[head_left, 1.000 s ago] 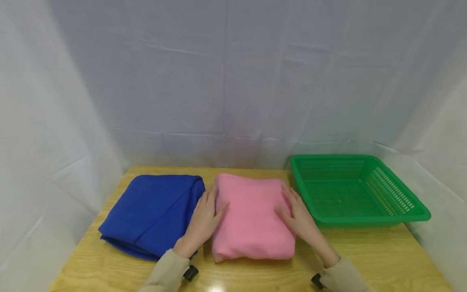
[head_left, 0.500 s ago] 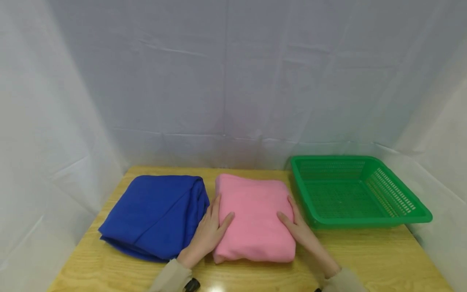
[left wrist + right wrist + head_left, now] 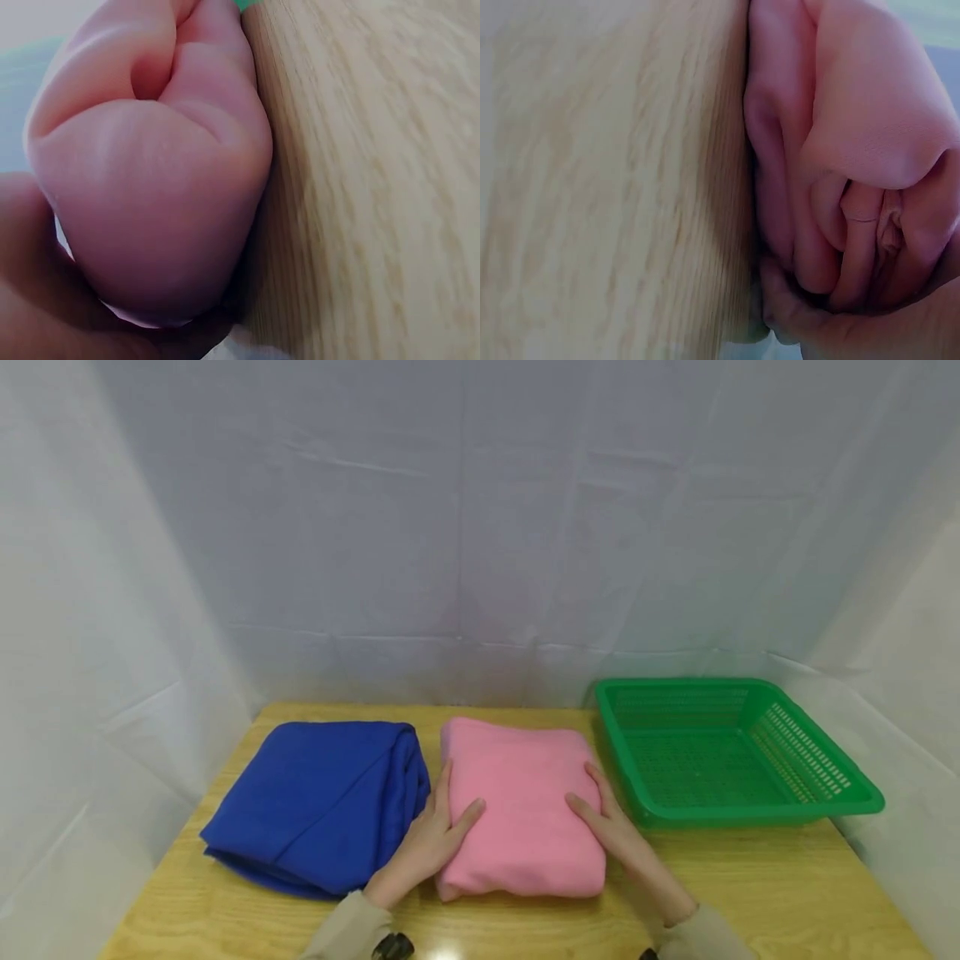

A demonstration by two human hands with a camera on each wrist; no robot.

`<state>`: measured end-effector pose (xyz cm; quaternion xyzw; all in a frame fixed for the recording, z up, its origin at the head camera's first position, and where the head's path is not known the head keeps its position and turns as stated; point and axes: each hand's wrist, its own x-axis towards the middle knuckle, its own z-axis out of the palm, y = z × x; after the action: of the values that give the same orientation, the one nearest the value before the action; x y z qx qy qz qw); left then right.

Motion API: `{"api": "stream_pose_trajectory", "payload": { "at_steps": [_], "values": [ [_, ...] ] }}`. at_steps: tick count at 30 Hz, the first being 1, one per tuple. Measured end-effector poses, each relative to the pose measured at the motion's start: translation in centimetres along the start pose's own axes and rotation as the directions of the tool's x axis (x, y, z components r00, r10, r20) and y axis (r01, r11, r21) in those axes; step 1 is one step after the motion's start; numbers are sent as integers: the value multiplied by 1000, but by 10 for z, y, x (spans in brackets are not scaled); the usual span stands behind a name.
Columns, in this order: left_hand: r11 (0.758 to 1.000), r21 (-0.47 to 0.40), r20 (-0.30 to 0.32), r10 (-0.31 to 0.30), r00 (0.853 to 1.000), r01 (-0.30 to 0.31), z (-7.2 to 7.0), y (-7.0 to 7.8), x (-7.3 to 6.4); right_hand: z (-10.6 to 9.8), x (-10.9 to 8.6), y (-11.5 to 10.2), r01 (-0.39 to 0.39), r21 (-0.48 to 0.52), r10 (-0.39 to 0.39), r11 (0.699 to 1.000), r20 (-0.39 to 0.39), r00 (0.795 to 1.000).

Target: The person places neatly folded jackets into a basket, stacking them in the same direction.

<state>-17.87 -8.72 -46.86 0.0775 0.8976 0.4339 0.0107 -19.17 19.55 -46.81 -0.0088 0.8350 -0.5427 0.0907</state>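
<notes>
A thick folded pink cloth (image 3: 522,814) lies on the wooden table, in the middle of the head view. Its left side is gripped by my left hand (image 3: 431,839), thumb on top and the other fingers down along the edge. My right hand (image 3: 618,837) holds the opposite side in the same way. In the left wrist view, the rounded fold of the pink cloth (image 3: 157,202) sits against my left hand (image 3: 45,307). Stacked layers of the pink cloth (image 3: 877,112) show in the right wrist view, with a fingertip of my right hand (image 3: 847,330) low at the tabletop.
To the left lies a folded blue cloth (image 3: 315,806), close beside my left hand. A green plastic basket (image 3: 750,816) with slotted walls stands at the back right of the table (image 3: 765,893). White sheeting (image 3: 525,527) hangs behind and on both sides.
Both hands have slid slightly nearer along the sides of the pink cloth, and their fingers have gone lower round its edges. The cloth itself has hardly moved.
</notes>
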Motion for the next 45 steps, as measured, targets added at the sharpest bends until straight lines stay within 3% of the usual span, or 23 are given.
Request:
{"api": "stream_pose_trajectory", "payload": {
  "at_steps": [14, 30, 39, 45],
  "values": [
    [1000, 20, -19, 1, 1000, -1, -1, 2, 3, 8, 0, -9, -22, 111, 29, 994, -63, 998],
    [995, 87, -86, 52, 995, -45, -14, 22, 6, 3, -7, -37, 50, -81, -56, 995, -67, 996],
    [988, 124, -112, 111, 987, -97, -20, 30, 5, 2, -11, -51, 120, -261, -148, 958, -90, 985],
    [982, 146, -139, 142, 980, -122, -24, 37, 6, -2, -11, -61, 137, -308, -172, 942, -90, 981]
  ]
}}
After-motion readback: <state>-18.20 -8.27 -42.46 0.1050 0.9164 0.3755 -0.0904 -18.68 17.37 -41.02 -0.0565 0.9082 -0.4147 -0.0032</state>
